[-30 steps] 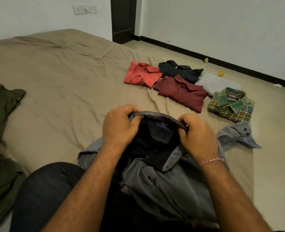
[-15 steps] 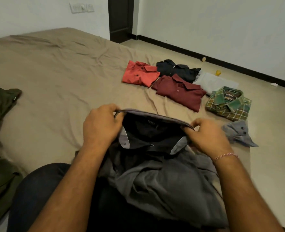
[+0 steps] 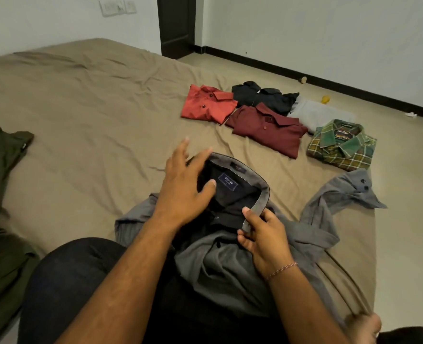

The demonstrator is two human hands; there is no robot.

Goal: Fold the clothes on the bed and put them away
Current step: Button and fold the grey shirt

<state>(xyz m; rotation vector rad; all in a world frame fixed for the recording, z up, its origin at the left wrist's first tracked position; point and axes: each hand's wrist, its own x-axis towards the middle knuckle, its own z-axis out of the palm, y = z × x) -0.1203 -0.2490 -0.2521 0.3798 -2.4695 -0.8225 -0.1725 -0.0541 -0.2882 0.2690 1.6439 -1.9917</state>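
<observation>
Lying crumpled across the person's lap and the near part of the bed (image 3: 86, 115), the grey shirt (image 3: 230, 264) shows a dark inner lining, a small blue label under the collar and one sleeve trailing out toward 3 o'clock, its buttoned cuff flat on the sheet. The right hand (image 3: 262, 234) sits at about 5 o'clock, its fingers (image 3: 249, 240) curled and pinching the grey collar band against the thumb. The left hand (image 3: 183, 192) lies over the open neck of the shirt with its fingers spread and nearly straight, the thumb touching the dark lining beside the label; it grips nothing. Out at 9 o'clock an olive green garment (image 3: 2, 170) lies unfolded along the bed's edge. Farther off, toward 1 o'clock, folded shirts sit close together on the sheet: a green plaid shirt (image 3: 342, 147) nearest, a maroon shirt (image 3: 267, 127) beside it, then a red shirt (image 3: 208, 103), with a black shirt (image 3: 262, 95) and a pale grey folded piece (image 3: 314, 115) behind them. Beyond the bed stands a dark door (image 3: 175, 26) at 12 o'clock.
</observation>
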